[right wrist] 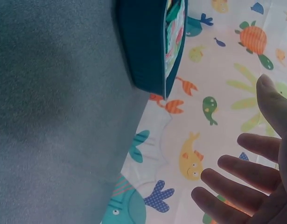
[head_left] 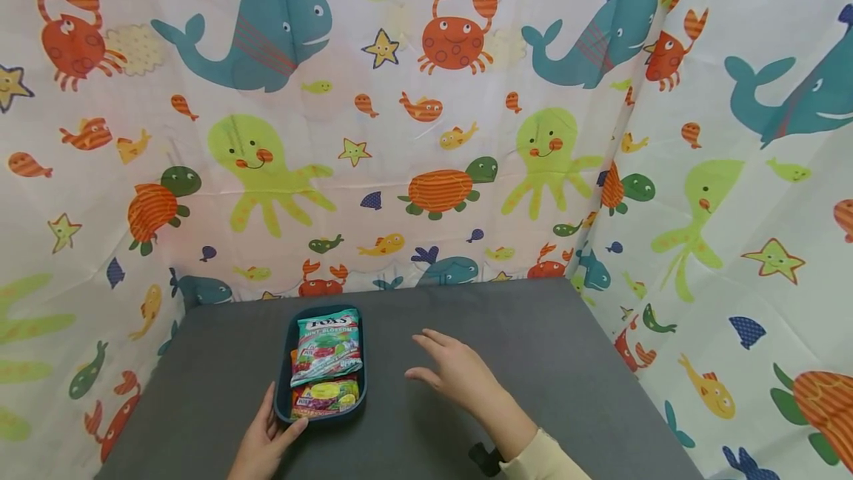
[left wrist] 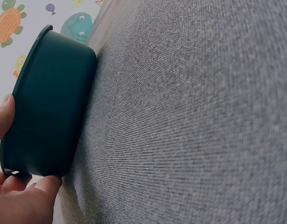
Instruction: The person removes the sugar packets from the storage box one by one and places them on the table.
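Item: dark tray (head_left: 285, 406) of candy bags (head_left: 327, 347) on the grey table (head_left: 533, 332), where our left hand (head_left: 263, 443) grips its near rim, seemingly steadying it, while our right hand (head_left: 456, 372) hovers beside it, fingers (head_left: 433, 337) spread, holding nothing.

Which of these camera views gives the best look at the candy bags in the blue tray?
The head view: the candy bags lie face up in the tray, labels showing. The right wrist view catches only their edges over the rim. The left wrist view shows just the tray's outer wall, no bags.
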`<state>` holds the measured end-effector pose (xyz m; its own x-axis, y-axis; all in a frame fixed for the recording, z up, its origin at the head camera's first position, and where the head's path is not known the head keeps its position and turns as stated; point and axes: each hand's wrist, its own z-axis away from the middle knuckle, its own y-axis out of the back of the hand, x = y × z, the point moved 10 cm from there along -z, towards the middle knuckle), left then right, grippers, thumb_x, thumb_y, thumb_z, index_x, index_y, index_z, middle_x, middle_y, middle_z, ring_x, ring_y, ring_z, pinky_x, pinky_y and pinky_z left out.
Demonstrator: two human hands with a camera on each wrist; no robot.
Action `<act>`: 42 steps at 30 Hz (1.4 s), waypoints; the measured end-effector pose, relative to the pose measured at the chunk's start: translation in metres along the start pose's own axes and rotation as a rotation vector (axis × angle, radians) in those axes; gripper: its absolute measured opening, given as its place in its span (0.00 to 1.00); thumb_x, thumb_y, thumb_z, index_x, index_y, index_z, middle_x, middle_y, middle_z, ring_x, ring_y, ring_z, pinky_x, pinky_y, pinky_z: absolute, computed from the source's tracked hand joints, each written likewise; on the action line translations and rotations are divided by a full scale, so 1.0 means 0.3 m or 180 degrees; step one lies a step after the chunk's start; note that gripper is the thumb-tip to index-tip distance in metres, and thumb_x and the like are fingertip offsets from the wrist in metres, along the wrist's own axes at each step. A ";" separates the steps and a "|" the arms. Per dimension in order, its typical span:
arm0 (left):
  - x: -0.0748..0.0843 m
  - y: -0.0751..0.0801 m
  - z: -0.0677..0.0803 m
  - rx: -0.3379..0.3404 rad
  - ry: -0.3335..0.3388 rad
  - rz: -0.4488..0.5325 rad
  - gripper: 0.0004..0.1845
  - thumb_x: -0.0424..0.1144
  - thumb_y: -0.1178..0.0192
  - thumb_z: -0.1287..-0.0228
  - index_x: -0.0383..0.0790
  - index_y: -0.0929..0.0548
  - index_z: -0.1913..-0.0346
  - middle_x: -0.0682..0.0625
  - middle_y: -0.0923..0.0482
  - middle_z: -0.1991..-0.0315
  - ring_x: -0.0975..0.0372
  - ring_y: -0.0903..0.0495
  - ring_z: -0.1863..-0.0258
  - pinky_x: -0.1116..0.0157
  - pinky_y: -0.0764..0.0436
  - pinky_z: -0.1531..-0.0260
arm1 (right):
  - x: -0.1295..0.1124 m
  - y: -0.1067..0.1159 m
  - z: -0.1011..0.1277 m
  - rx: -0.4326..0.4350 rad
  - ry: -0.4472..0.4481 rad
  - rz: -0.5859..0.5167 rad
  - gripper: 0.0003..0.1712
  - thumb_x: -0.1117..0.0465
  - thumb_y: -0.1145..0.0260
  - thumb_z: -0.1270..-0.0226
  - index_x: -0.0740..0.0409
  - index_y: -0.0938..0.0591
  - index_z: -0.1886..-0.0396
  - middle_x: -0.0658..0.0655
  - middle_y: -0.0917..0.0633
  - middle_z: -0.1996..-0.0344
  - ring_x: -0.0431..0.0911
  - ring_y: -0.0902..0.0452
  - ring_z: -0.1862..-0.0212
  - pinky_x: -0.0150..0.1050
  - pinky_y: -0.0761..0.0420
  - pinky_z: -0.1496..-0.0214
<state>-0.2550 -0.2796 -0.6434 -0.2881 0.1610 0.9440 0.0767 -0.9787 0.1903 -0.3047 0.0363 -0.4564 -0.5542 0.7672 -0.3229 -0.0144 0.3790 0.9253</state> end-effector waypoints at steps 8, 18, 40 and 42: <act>0.000 -0.004 0.000 0.0011 0.0038 -0.0006 0.64 0.53 0.31 0.36 0.46 0.73 0.19 0.32 0.60 0.19 0.40 0.50 0.22 0.62 0.21 0.38 | -0.026 -0.023 -0.039 0.0011 0.0050 -0.0036 0.38 0.37 0.34 0.33 0.52 0.24 0.29 0.57 0.22 0.32 0.52 0.21 0.35 0.51 0.19 0.36; 0.000 -0.015 -0.004 -0.0013 0.0065 -0.0003 0.64 0.53 0.31 0.36 0.47 0.74 0.20 0.32 0.60 0.19 0.40 0.50 0.22 0.63 0.20 0.39 | -0.063 -0.034 -0.079 0.0020 0.0091 -0.0050 0.40 0.35 0.36 0.33 0.54 0.24 0.29 0.56 0.21 0.33 0.51 0.22 0.35 0.49 0.19 0.35; 0.000 -0.001 -0.001 0.0033 0.0030 0.0030 0.64 0.51 0.29 0.37 0.47 0.73 0.19 0.33 0.61 0.19 0.40 0.51 0.22 0.62 0.20 0.40 | -0.146 -0.085 -0.171 -0.0078 0.0121 -0.0004 0.41 0.35 0.37 0.33 0.57 0.23 0.31 0.56 0.19 0.35 0.48 0.21 0.35 0.44 0.20 0.34; 0.002 -0.002 -0.002 0.0033 0.0024 0.0026 0.64 0.50 0.29 0.37 0.47 0.73 0.19 0.33 0.62 0.19 0.40 0.51 0.22 0.63 0.20 0.39 | -0.156 -0.088 -0.181 -0.0084 0.0121 -0.0004 0.40 0.35 0.37 0.32 0.57 0.23 0.31 0.56 0.19 0.36 0.49 0.21 0.35 0.44 0.20 0.34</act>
<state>-0.2559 -0.2790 -0.6431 -0.2947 0.1521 0.9434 0.0889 -0.9786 0.1856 -0.3234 -0.0377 -0.4550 -0.5853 0.7464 -0.3167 -0.0367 0.3658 0.9300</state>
